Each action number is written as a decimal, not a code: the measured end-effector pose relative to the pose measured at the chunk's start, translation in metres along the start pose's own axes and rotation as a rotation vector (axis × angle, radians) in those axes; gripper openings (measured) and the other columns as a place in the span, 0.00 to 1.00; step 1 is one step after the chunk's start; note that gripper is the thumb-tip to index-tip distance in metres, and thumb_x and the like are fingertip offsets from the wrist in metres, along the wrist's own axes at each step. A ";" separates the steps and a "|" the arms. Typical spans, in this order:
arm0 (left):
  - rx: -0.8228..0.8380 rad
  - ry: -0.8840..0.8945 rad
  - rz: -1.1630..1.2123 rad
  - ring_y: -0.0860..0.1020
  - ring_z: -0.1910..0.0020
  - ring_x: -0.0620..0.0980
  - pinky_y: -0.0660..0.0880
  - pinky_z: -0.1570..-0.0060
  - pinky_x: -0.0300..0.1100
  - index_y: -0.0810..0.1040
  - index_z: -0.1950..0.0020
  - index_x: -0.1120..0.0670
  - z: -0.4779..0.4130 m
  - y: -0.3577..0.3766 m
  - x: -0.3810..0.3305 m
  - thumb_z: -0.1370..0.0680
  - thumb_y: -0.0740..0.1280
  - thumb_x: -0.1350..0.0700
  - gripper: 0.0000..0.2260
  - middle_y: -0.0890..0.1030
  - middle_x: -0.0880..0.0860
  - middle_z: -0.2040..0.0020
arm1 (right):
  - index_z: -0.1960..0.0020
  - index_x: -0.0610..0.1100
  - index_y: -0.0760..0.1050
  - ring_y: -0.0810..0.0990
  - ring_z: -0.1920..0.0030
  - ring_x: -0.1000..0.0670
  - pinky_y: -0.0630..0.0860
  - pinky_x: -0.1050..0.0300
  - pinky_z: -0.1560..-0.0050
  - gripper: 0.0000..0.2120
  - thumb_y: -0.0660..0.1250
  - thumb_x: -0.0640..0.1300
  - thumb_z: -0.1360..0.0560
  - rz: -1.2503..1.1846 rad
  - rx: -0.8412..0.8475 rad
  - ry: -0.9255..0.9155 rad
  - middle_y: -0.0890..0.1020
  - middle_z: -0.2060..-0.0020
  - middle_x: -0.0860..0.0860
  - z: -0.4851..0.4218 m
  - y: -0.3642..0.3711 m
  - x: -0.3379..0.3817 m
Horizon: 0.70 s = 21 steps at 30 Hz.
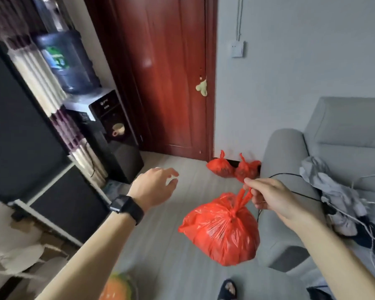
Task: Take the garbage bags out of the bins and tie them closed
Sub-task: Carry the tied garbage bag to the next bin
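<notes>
A full red garbage bag (221,230) hangs in the air above the floor, knotted at its neck. My right hand (271,198) is shut on the bag's tied handles just above the knot. My left hand (156,187), with a black watch on the wrist, is held out to the left of the bag with fingers spread and nothing in it. Two more tied red garbage bags lie on the floor against the wall by the door, one on the left (221,166) and one on the right (248,168).
A dark red door (167,79) stands shut ahead. A water dispenser (110,131) with a blue bottle is at the left. A grey sofa (344,148) with clothes and cables fills the right. An orange-lined bin (117,287) shows at the bottom edge.
</notes>
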<state>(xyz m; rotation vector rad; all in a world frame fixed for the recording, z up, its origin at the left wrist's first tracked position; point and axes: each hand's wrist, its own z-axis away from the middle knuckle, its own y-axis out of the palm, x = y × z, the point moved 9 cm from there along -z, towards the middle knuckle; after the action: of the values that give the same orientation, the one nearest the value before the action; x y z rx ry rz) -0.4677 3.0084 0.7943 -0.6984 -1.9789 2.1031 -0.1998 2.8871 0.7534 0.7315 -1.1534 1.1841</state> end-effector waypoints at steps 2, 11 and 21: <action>0.017 0.039 -0.007 0.77 0.40 0.48 0.75 0.40 0.47 0.74 0.35 0.40 -0.060 0.013 -0.002 0.20 0.59 0.43 0.14 0.79 0.44 0.40 | 0.62 0.42 0.78 0.74 0.74 0.54 0.72 0.60 0.68 0.13 0.68 0.48 0.23 -0.005 -0.012 0.043 0.73 0.73 0.50 -0.056 -0.002 -0.008; 0.111 0.149 -0.099 0.74 0.35 0.51 0.69 0.34 0.48 0.75 0.33 0.43 -0.335 0.075 -0.028 0.20 0.60 0.46 0.16 0.76 0.46 0.33 | 0.64 0.45 0.79 0.74 0.73 0.52 0.72 0.59 0.70 0.12 0.70 0.50 0.25 0.022 0.002 0.323 0.76 0.73 0.48 -0.292 -0.022 -0.048; 0.211 0.433 -0.335 0.55 0.21 0.53 0.52 0.25 0.57 0.67 0.27 0.41 -0.628 0.188 -0.077 0.21 0.61 0.47 0.22 0.61 0.51 0.21 | 0.69 0.46 0.69 0.65 0.83 0.57 0.60 0.68 0.77 0.16 0.67 0.38 0.24 -0.341 -0.327 0.715 0.68 0.81 0.53 -0.485 -0.088 -0.150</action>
<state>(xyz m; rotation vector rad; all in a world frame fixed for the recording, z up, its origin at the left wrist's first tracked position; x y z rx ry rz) -0.0856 3.5187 0.6212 -0.6593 -1.4990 1.7500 0.0312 3.2574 0.4789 0.1999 -0.5660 0.8292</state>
